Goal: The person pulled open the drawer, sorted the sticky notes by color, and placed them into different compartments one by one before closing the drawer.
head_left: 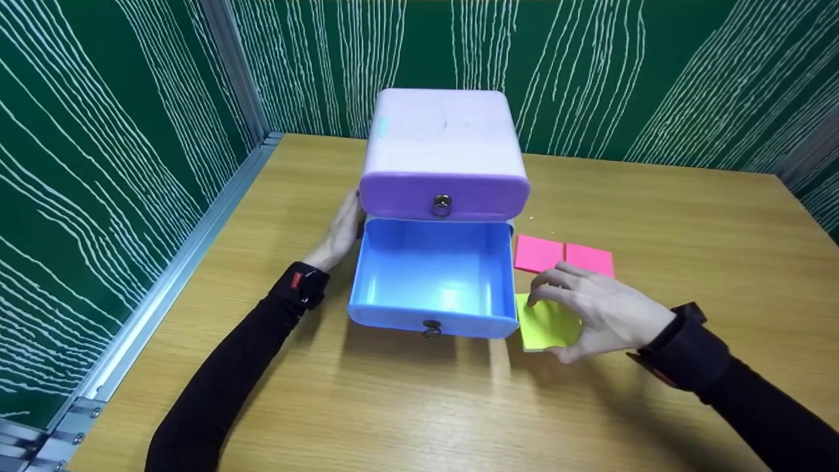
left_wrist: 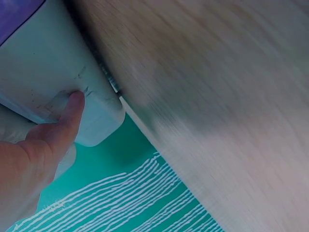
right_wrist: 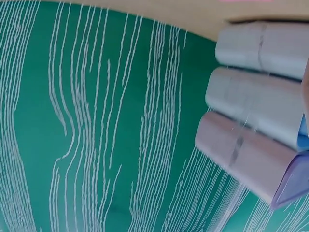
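A small drawer unit (head_left: 446,131) stands on the table with a purple front on top. Below it, a blue drawer (head_left: 432,269) is pulled out, with nothing inside. My left hand (head_left: 344,229) rests against the unit's left side; in the left wrist view the left hand (left_wrist: 46,150) has a finger stretched along the pale casing (left_wrist: 96,104). To the right of the drawer, my right hand (head_left: 600,311) pinches a yellow sticky note pad (head_left: 544,324), fingertips towards its far edge and thumb at its near edge. Two pink sticky note pads (head_left: 539,253) lie side by side just behind.
Green walls (head_left: 419,59) with white wavy lines enclose the table (head_left: 419,406) at the back and sides. A metal frame rail (head_left: 170,275) runs along the left edge. The open drawer juts out between the two arms.
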The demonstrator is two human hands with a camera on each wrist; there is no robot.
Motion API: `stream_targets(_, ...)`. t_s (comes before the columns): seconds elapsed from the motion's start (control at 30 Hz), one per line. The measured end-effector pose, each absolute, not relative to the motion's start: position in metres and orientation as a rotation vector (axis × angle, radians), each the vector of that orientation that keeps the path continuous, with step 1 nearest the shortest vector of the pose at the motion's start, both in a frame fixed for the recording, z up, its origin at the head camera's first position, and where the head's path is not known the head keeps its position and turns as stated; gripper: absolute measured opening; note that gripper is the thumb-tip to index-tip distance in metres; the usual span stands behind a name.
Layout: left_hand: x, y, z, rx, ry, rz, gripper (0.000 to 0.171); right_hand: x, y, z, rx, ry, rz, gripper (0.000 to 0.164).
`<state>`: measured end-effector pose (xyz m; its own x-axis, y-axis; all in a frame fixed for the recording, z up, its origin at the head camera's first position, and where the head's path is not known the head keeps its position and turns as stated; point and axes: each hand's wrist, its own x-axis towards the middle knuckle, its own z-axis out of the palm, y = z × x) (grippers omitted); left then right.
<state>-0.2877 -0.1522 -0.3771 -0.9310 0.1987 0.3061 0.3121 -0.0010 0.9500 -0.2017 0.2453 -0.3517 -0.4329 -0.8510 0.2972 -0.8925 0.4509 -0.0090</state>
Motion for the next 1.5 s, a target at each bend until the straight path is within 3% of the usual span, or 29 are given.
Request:
stream_targets(0.4, -0.29, -0.148, -0.372, -0.514, -2.235, -2.057, 0.053, -0.211, 0.255, -0.296, 1.416, -2.397, 0.396, 0.059)
stream_targets(0.7, -0.289, -0.148, -0.371, -0.391, -2.29, -2.095, 0.053, -0.225, 0.218, -0.266, 1.52, -2.367, 0.469, 0.055)
stream_targets(1.03, -0.283, -0.148, -0.382, -0.391, -2.279, -2.114, 0.048, -0.226, 0.148, -0.269, 1.735, -2.163, 0.535, 0.049)
stream_targets(1.5, -0.281, -0.15, -0.377, -0.449, -2.24, -2.105, 0.048, -0.225, 0.082, -0.279, 1.736, -2.293, 0.401, 0.05)
